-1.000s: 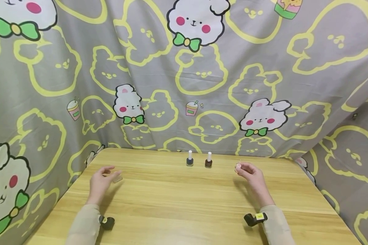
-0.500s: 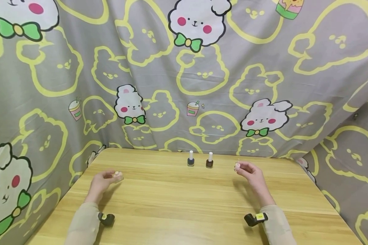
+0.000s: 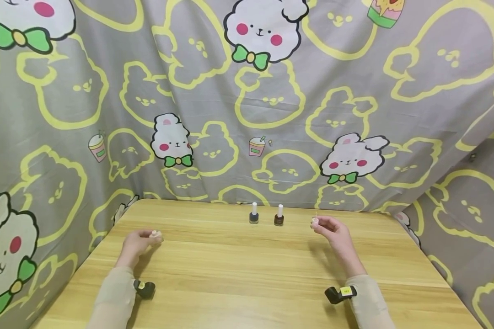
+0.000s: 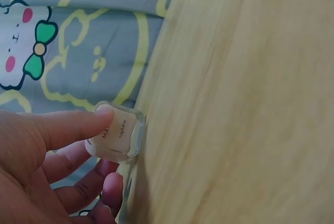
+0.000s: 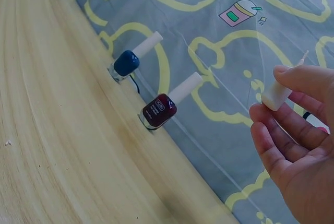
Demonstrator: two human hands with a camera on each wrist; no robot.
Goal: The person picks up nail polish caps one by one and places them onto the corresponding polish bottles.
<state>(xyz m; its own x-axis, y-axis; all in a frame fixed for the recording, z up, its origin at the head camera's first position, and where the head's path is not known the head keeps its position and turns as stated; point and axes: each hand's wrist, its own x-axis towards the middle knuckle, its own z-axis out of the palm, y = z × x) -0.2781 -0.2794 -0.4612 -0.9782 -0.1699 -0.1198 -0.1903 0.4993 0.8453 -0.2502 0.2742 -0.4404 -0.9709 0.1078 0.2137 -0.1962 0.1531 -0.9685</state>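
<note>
In the head view my left hand [image 3: 136, 245] holds a small nail polish bottle [image 4: 121, 136] above the left side of the table. The left wrist view shows the bottle as clear glass with pale pink polish and printed lettering, pinched with the thumb on its front. Its short neck, seen from the head, has no cap on. My right hand [image 3: 335, 234] pinches a white nail polish cap [image 5: 276, 94] between thumb and fingers at the right. A thin brush [image 5: 305, 57] sticks out of that cap, pointing up and away from the bottle.
Two capped nail polish bottles stand upright near the table's back edge, a dark blue one [image 3: 253, 218] and a dark red one [image 3: 279, 220]. The wooden table [image 3: 230, 274] is bounded behind and at the sides by a grey patterned curtain [image 3: 214, 100].
My left hand has turned the pale bottle, so its neck now shows on top in the head view, where earlier the thumb side faced otherwise. The right hand has stayed almost still with the cap.
</note>
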